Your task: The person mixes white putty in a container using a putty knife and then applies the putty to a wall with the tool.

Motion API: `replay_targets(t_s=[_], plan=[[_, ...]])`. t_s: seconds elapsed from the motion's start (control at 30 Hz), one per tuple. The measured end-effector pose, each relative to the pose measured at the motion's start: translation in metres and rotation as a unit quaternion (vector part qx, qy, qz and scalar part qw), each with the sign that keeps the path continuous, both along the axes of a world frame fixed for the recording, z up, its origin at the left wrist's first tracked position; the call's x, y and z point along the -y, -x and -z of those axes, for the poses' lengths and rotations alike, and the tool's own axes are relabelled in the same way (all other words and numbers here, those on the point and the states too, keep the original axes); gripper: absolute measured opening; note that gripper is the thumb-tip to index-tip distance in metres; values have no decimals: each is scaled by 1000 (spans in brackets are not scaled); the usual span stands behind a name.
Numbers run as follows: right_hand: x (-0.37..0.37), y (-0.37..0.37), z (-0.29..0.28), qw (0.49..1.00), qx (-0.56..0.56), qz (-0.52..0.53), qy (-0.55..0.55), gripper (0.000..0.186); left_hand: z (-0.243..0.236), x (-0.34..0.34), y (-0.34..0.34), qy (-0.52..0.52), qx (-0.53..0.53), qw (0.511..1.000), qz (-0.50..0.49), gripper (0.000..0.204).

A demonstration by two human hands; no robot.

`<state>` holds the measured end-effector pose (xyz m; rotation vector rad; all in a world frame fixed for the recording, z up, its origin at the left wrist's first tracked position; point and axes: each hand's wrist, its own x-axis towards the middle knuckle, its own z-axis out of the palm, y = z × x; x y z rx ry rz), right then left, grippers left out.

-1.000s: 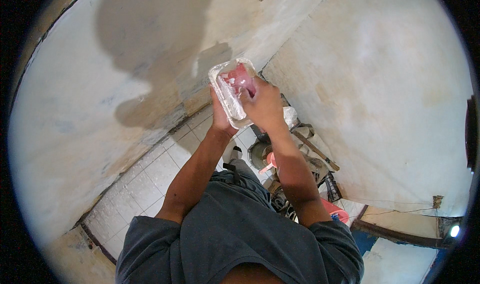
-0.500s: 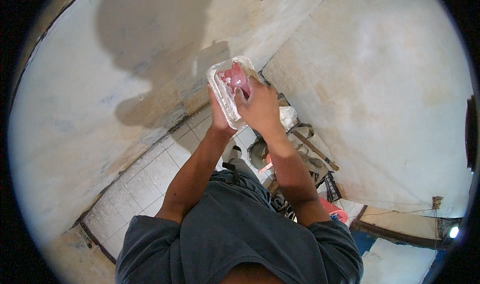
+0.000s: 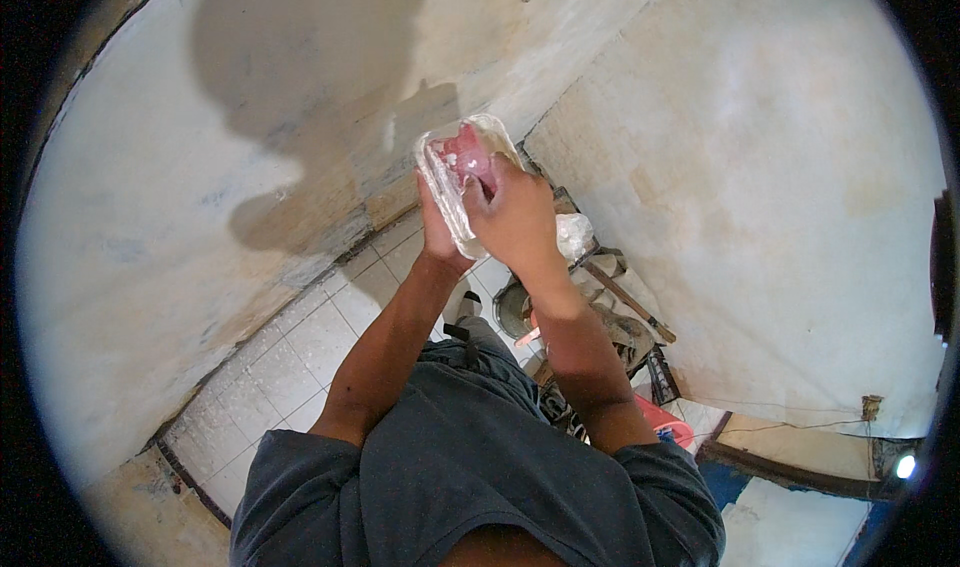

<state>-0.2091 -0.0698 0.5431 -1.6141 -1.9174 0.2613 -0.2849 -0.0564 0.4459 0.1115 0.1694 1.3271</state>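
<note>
My left hand [image 3: 438, 235] holds a rectangular plastic tub [image 3: 446, 199] from below and along its left side. White paste is smeared over the tub's rim and inner walls. Inside it, my right hand [image 3: 518, 217] grips a red, flat scraper [image 3: 466, 153] with white paste on its blade. The thumb and fingers of that hand are closed on the scraper's near end, which they partly hide. Most of the left hand's fingers are out of sight beneath the tub.
Patchy plastered walls, one on the left [image 3: 150, 197] and one on the right [image 3: 760, 197], meet ahead. On the tiled floor [image 3: 290, 367] stand a round grey pan [image 3: 512, 312], a white plastic bag [image 3: 574, 235], a wooden-handled tool [image 3: 632, 304] and a red basin [image 3: 665, 420].
My right hand has shifted slightly left within the tub, and the scraper has tilted a little with it. The left hand and tub stay almost where they were.
</note>
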Motion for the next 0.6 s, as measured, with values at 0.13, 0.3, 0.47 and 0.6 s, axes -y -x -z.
replay_targets(t_s=[0.13, 0.3, 0.47, 0.6], plan=[[-8, -12, 5, 1000, 0, -11, 2, 22, 6, -4, 5, -36, 30, 999, -12, 72], [-9, -10, 0, 999, -29, 20, 20, 21, 0, -4, 5, -16, 24, 1000, -2, 71], [-12, -23, -3, 999, -32, 22, 21, 21, -8, -3, 3, -36, 54, 998, -6, 75], [-10, -15, 1, 998, -49, 31, 21, 22, -1, -1, 6, -82, 71, 994, 6, 66]])
